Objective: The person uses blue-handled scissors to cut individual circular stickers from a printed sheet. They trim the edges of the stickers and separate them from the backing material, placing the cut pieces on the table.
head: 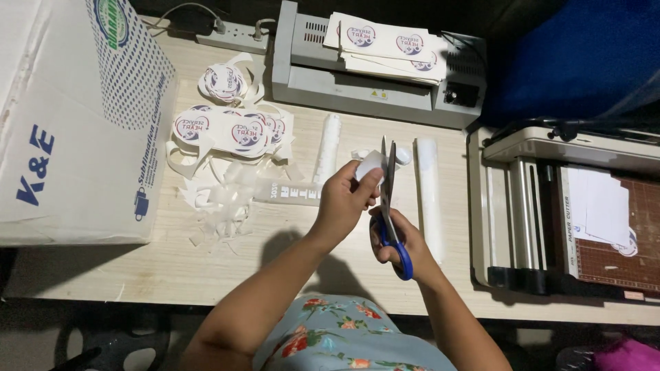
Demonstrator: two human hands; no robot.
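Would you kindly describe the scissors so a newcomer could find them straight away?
Start at the grey laminator at the back of the wooden table and come toward the person. The scissors stand upright in the right hand, cutting a white sticker; only they have blue handles.

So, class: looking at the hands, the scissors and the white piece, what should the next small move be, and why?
Probably close the scissors for a short snip. The right hand holds them with blades up and slightly parted, and the left hand pinches the small white piece right against the blades. Cut round labels already lie beside the offcuts.
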